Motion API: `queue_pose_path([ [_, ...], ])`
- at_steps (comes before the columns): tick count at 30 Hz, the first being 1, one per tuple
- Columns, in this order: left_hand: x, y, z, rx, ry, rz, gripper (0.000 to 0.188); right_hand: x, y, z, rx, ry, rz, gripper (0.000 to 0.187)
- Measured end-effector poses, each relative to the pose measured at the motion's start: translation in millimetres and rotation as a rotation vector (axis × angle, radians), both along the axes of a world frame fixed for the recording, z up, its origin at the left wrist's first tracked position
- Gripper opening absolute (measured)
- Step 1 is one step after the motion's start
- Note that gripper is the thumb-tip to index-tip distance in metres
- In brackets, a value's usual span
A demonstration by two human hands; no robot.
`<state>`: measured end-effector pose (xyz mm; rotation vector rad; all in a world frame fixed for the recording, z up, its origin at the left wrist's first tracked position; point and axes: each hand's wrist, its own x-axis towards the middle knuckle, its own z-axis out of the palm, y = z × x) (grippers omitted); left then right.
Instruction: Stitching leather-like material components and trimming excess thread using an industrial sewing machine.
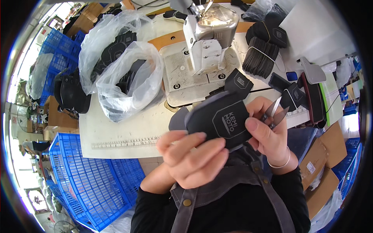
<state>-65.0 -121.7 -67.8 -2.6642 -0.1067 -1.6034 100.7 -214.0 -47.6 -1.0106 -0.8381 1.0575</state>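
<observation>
In front of my chest I hold a black fabric patch (217, 116) with pale print and a stitched outline. My left hand (194, 159) is closed on its lower left edge, thumb hidden behind. My right hand (269, 134) pinches its right edge and also holds small metal thread snips (276, 112), whose blades point up and apart. Just beyond the patch stands an industrial sewing machine (208, 50). A similar black patch (238, 83) lies by its bed, and part of a dark grey piece (178, 119) shows behind the held patch.
Clear plastic bags (130, 83) of black pieces sit left of the machine. Banded stacks of black patches (260, 58) are at the back right. A printed ruler (124, 143) runs along the table front. A blue crate (93, 182) stands lower left, cardboard boxes (322, 155) lower right.
</observation>
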Motion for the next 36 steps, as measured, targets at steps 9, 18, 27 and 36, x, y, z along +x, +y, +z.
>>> queue_pose_path([
  [9, 13, -3, 8, -1.237, -0.033, -0.326, 0.068, 23, 9, -1, 0.051, -0.429, 0.032, 0.008],
  [18, 11, -17, -5, -1.652, -0.142, -0.420, 0.019, 13, 1, -8, -0.015, -0.069, 0.069, 0.012],
  [27, 8, -19, -6, -1.701, -0.188, -0.506, 0.019, 5, -3, -26, 0.107, -0.333, 0.007, 0.010],
  [36, 6, -20, -6, -1.654, -0.144, -0.509, 0.018, 4, -4, -28, 0.090, -0.315, 0.006, 0.008],
])
